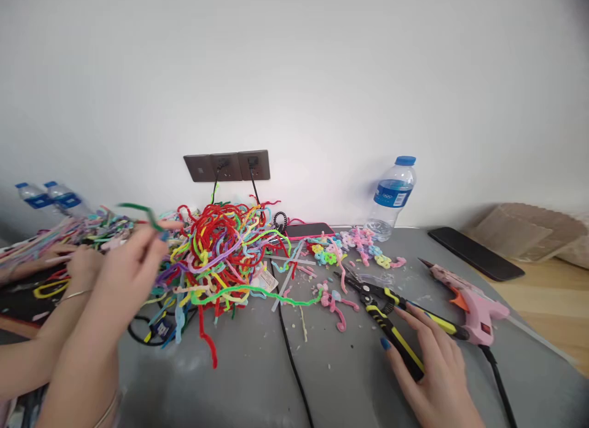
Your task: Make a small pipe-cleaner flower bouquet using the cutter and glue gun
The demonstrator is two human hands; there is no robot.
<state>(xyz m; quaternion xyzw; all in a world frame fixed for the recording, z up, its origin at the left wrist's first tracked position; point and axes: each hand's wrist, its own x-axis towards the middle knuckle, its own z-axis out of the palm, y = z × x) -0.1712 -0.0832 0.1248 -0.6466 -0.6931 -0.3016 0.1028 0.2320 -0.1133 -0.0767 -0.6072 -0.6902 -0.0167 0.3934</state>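
Note:
My left hand [138,262], blurred and raised at left, pinches a short dark green pipe cleaner [135,206] between its fingertips. A large tangle of colourful pipe cleaners [221,244] lies just to its right. At the lower right my right hand [432,366] is around one black-and-yellow handle of the pliers [396,339], thumb on one side and fingers on the other. The pliers lie on the grey table with their handles spread. Beside their jaws is a small pink twisted pipe-cleaner piece [334,300]. Several pastel pipe-cleaner shapes [363,244] lie behind.
A pink glue gun [478,308] lies right of my right hand. Behind stand a water bottle [393,198] and a black phone [476,253]; another phone [308,230] lies near the wall. A black cable [289,348] crosses the table. A co-worker's hand [85,262] is at far left.

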